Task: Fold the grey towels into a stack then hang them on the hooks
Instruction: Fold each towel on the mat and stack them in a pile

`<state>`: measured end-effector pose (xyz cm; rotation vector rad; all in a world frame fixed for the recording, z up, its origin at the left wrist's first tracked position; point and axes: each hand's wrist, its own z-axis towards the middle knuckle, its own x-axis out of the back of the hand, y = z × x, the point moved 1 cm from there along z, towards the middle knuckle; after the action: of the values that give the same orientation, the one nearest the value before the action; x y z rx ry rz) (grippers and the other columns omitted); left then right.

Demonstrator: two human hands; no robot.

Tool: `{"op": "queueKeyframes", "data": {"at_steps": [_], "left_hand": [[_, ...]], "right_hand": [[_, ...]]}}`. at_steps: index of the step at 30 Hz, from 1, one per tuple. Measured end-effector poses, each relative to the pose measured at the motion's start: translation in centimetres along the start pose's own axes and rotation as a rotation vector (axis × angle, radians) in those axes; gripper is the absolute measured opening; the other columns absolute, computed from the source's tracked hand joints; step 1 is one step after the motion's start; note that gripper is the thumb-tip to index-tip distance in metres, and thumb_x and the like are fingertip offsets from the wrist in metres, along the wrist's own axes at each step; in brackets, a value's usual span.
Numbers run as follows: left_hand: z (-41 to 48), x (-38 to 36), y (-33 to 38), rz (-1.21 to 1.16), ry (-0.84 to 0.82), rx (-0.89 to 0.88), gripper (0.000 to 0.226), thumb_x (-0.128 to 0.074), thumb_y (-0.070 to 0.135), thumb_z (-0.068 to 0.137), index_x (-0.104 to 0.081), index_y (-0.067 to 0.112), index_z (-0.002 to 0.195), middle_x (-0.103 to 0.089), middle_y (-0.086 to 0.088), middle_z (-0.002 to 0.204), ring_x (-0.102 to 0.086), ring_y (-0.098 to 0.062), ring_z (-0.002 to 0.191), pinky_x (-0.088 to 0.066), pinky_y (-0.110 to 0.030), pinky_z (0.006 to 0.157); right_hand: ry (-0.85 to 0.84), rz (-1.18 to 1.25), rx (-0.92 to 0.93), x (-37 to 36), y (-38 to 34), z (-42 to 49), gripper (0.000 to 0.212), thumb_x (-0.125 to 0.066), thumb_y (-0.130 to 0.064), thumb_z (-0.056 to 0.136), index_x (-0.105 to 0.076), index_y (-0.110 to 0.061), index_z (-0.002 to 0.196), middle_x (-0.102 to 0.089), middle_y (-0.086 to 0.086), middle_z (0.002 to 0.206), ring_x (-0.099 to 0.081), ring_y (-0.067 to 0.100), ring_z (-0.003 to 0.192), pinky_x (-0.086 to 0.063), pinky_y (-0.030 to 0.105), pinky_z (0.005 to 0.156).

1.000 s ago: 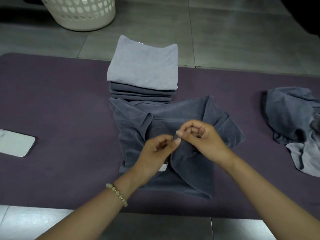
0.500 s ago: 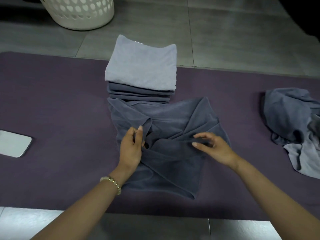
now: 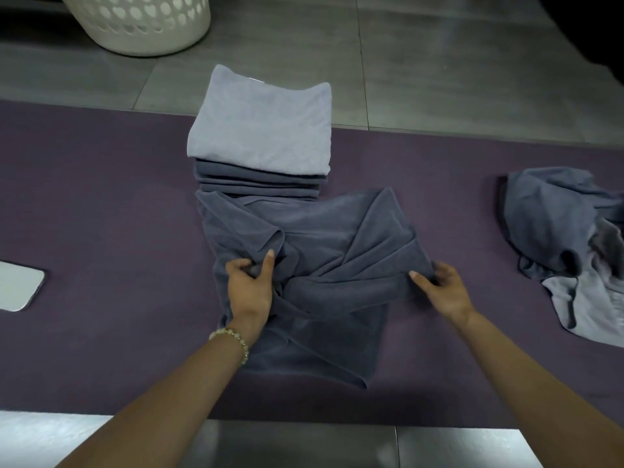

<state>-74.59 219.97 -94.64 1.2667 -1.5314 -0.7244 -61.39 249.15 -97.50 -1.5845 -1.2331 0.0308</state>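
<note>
The white basket (image 3: pixel 135 25) is cut off by the top edge, the flat silvery object (image 3: pixel 17 285) by the left, the loose towel heap (image 3: pixel 570 238) by the right. Folds of the dark towel (image 3: pixel 324 238) hide some fingertips of the left hand (image 3: pixel 250 292), and its corner covers those of the right hand (image 3: pixel 445 292)

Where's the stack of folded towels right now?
In the head view, the folded stack sits centre, at the purple mat's far edge, behind the grey towel the left hand and right hand hold.
</note>
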Motion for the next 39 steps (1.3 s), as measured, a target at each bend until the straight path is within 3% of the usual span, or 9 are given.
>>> {"op": "queueKeyframes", "data": {"at_steps": [5,13,16,21,24,28,31,34,39], "left_hand": [[2.4,-0.5,-0.6,0.0,-0.047,0.142,0.063,-0.059,0.043,0.09,-0.043,0.005,0.137,-0.05,-0.006,0.134,-0.048,-0.024,0.123,-0.035,-0.025,0.103],[5.2,-1.2,0.1,-0.039,0.013,0.241,0.034,-0.061,0.041,0.089,-0.05,0.011,0.077,-0.052,0.0,0.073,-0.045,-0.009,0.063,-0.039,-0.025,0.075],[5.4,-1.5,-0.2,-0.085,0.014,0.283,0.031,-0.066,0.035,0.087,-0.055,0.01,0.073,-0.054,0.0,0.07,-0.047,-0.009,0.062,-0.042,-0.023,0.07],[4.4,-1.0,0.7,-0.176,0.02,0.035,0.029,-0.061,0.024,0.092,-0.046,0.015,0.069,-0.045,0.0,0.069,-0.043,-0.009,0.066,-0.042,-0.018,0.067],[3.2,-0.4,3.1,-0.1,-0.081,-0.242,0.028,-0.056,0.022,0.095,-0.042,0.012,0.073,-0.037,0.0,0.065,-0.034,-0.004,0.057,-0.035,-0.012,0.054],[1.8,0.6,6.8,-0.066,-0.311,-0.474,0.028,-0.055,0.016,0.095,-0.037,0.017,0.073,-0.034,0.002,0.063,-0.033,-0.002,0.055,-0.034,-0.013,0.055],[0.6,1.8,8.8,-0.027,-0.54,-0.51,0.017,-0.056,0.015,0.093,-0.046,0.016,0.079,-0.051,-0.006,0.068,-0.05,-0.005,0.067,-0.041,-0.013,0.067],[-0.3,3.0,10.2,0.033,-0.744,-0.51,0.007,-0.06,0.013,0.089,-0.058,0.013,0.083,-0.061,0.015,0.073,-0.056,0.006,0.074,-0.041,-0.006,0.074],[-1.7,4.5,11.6,0.059,-0.948,-0.42,0.009,-0.06,0.019,0.088,-0.065,0.017,0.081,-0.062,0.019,0.074,-0.056,0.008,0.073,-0.041,-0.007,0.074]], "right_hand": [[-0.007,0.046,-0.02,-0.3,-1.3,-0.2,0.013,-0.066,-0.019,0.088,-0.062,-0.006,0.086,-0.062,0.008,0.083,-0.057,0.02,0.077,-0.05,0.022,0.065],[-0.161,0.196,0.201,-0.7,-5.9,-1.7,0.012,-0.066,-0.009,0.087,-0.055,-0.013,0.086,-0.056,-0.003,0.058,-0.052,0.0,0.049,-0.045,0.015,0.047],[-0.238,0.141,0.33,-1.5,-8.0,-2.2,0.03,-0.07,-0.009,0.084,-0.054,-0.019,0.108,-0.04,-0.006,0.05,-0.04,0.004,0.048,-0.045,0.018,0.048],[-0.442,0.115,0.421,-3.3,-12.2,-4.0,0.013,-0.075,-0.011,0.077,-0.069,-0.018,0.086,-0.064,-0.012,0.064,-0.059,-0.001,0.062,-0.05,0.011,0.065],[-0.576,-0.042,0.438,-3.5,-14.1,-5.1,0.035,-0.081,-0.016,0.071,-0.065,-0.03,0.099,-0.068,-0.013,0.087,-0.064,-0.004,0.084,-0.051,0.014,0.081],[-0.617,-0.17,0.531,-3.0,-16.7,-6.9,0.023,-0.079,-0.021,0.074,-0.069,-0.028,0.093,-0.071,-0.013,0.072,-0.066,0.0,0.072,-0.051,0.015,0.078],[-0.633,-0.246,0.607,-2.3,-18.2,-8.4,0.013,-0.078,-0.025,0.073,-0.071,-0.028,0.084,-0.073,-0.004,0.072,-0.069,0.006,0.071,-0.055,0.021,0.075],[-0.607,-0.283,0.712,-1.6,-19.2,-9.6,0.012,-0.076,-0.039,0.068,-0.071,-0.031,0.076,-0.07,-0.004,0.071,-0.065,0.008,0.07,-0.053,0.023,0.071],[-0.654,-0.259,0.829,-2.0,-19.7,-11.1,0.014,-0.073,-0.04,0.071,-0.074,-0.03,0.081,-0.06,-0.014,0.096,-0.056,0.005,0.096,-0.042,0.015,0.088]]}}
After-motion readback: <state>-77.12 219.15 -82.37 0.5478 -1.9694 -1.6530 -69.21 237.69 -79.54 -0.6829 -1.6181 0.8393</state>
